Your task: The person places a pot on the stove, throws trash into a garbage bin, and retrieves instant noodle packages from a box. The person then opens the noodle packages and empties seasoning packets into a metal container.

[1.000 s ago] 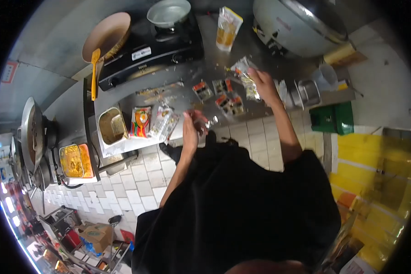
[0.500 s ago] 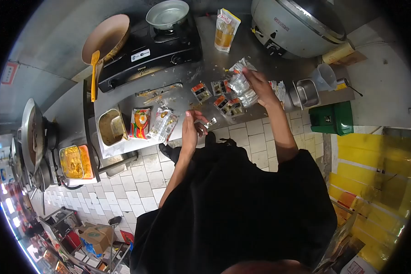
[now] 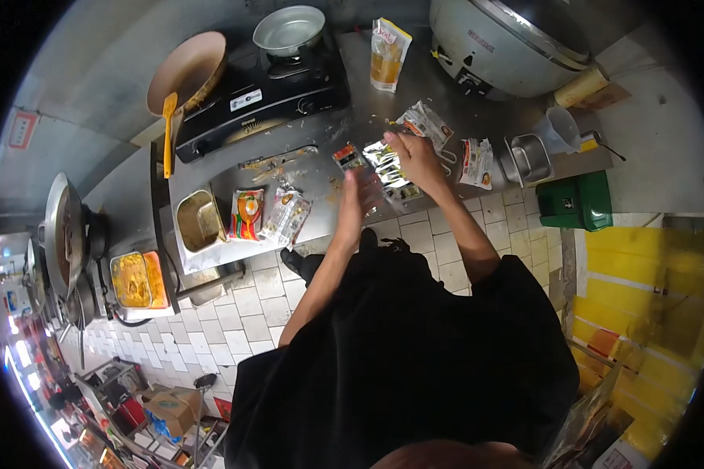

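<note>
Over the steel counter, my right hand (image 3: pixel 419 162) is closed, thumb against fingers, on shiny silver seasoning sachets (image 3: pixel 382 160). My left hand (image 3: pixel 353 205) is beside them on the left; its fingers are smeared by motion. A red-and-black sachet (image 3: pixel 347 155) lies just above the left fingertips. Behind the right hand rests a clear noodle packet (image 3: pixel 426 125), and another noodle packet (image 3: pixel 476 162) lies to its right. Left of my left hand are a red noodle packet (image 3: pixel 246 213) with an egg picture and a pale packet (image 3: pixel 287 215).
At the back stand a black gas stove (image 3: pixel 262 109) with a pan (image 3: pixel 188 70) and an orange spatula (image 3: pixel 168 137), a yellow pouch (image 3: pixel 388 56) and a large cooker (image 3: pixel 501 51). Steel containers (image 3: pixel 199 223) (image 3: pixel 530 159) sit at both sides. A green bin (image 3: pixel 575 202) is at right.
The noodle packets my right hand held now lie on the counter behind it. That hand has come down and left to the sachets, and my left hand has moved right towards them.
</note>
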Motion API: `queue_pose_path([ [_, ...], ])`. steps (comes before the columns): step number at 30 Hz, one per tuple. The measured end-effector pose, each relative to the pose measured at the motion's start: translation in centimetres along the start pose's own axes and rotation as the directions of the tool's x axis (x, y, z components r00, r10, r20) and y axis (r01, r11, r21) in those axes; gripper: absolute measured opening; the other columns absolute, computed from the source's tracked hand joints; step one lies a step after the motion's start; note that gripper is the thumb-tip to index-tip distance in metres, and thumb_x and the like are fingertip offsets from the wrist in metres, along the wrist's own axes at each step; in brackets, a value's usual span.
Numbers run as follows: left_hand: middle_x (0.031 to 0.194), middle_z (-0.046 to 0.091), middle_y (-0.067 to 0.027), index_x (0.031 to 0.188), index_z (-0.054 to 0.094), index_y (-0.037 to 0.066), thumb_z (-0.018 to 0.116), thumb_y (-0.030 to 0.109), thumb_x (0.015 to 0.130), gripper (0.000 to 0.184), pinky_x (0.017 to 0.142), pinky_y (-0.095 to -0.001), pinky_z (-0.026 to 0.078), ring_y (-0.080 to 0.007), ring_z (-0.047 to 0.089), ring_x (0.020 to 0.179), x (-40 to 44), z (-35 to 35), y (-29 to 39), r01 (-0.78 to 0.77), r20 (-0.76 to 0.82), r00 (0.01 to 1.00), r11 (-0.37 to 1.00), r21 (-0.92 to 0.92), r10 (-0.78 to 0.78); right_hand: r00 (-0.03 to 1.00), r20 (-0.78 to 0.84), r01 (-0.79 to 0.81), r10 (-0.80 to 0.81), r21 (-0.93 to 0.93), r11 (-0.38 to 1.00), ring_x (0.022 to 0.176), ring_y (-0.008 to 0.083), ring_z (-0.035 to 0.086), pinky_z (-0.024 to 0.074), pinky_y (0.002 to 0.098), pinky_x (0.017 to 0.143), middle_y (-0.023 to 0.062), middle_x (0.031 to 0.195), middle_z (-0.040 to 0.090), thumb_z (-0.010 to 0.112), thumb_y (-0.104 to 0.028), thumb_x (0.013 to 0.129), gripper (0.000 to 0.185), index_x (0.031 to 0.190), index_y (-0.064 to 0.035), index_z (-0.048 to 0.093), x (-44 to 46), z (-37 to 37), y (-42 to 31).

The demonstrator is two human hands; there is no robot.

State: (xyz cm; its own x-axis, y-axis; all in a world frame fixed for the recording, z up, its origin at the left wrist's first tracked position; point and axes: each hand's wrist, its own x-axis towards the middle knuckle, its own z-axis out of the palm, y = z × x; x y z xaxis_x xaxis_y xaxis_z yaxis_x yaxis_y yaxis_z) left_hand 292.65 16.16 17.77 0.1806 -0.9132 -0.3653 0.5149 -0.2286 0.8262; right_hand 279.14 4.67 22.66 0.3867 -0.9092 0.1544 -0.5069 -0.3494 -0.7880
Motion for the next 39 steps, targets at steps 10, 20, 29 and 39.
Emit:
queue_pose_path([
  [10, 0.066, 0.042, 0.0066, 0.074, 0.050, 0.011, 0.034, 0.057, 0.105, 0.058, 0.049, -0.0257, 0.025, -0.0049, 0.036, 0.057, 2.8, 1.5, 0.7, -0.088, -0.248, 0.963, 0.992, 0.089, 0.107, 0.998, -0.053, 0.025, -0.015, 0.189, 0.982, 0.057, 0.0262, 0.052, 0.0427, 0.0379, 0.058, 0.0182, 0.067, 0.058, 0.049, -0.031, 0.105, 0.041, 0.087, 0.0037, 0.060, -2.7, 4.7, -2.1],
  [20, 0.055, 0.049, -0.0022, 0.072, 0.056, -0.001, 0.026, 0.052, 0.108, 0.070, 0.046, -0.0330, 0.035, -0.0111, 0.044, 0.050, 0.8, 0.9, 1.9, -0.158, -0.176, 0.956, 0.920, 0.359, 0.233, 0.991, -0.116, 0.070, -0.059, 0.089, 0.994, 0.053, 0.0261, 0.050, 0.0407, 0.0377, 0.054, 0.0186, 0.063, 0.054, 0.049, -0.030, 0.105, 0.038, 0.089, 0.0017, 0.060, -2.9, 5.4, -1.4],
  [29, 0.052, 0.043, 0.0011, 0.068, 0.052, 0.005, 0.029, 0.053, 0.107, 0.067, 0.043, -0.0304, 0.031, -0.0084, 0.040, 0.046, 1.6, -0.8, 1.0, -0.217, -0.257, 0.916, 0.920, 0.327, 0.307, 0.951, 0.161, -0.308, 0.264, 0.418, 0.855, 0.061, 0.0197, 0.060, 0.0487, 0.0338, 0.059, 0.0129, 0.066, 0.058, 0.052, -0.036, 0.103, 0.037, 0.091, -0.0033, 0.065, -2.2, 4.3, 2.4],
  [39, 0.054, 0.043, 0.0057, 0.082, 0.048, 0.015, 0.036, 0.063, 0.102, 0.054, 0.031, -0.0236, 0.025, -0.0062, 0.036, 0.036, 1.4, -6.9, -1.6, -0.076, -0.411, 0.912, 0.986, -0.147, 0.009, 0.946, -0.143, -0.299, 0.291, -0.731, 0.613, 0.123, 0.0409, 0.054, 0.0492, 0.0498, 0.100, 0.0194, 0.128, 0.061, 0.069, -0.017, 0.082, 0.023, 0.099, -0.0017, 0.072, -3.1, 0.3, 25.5],
])
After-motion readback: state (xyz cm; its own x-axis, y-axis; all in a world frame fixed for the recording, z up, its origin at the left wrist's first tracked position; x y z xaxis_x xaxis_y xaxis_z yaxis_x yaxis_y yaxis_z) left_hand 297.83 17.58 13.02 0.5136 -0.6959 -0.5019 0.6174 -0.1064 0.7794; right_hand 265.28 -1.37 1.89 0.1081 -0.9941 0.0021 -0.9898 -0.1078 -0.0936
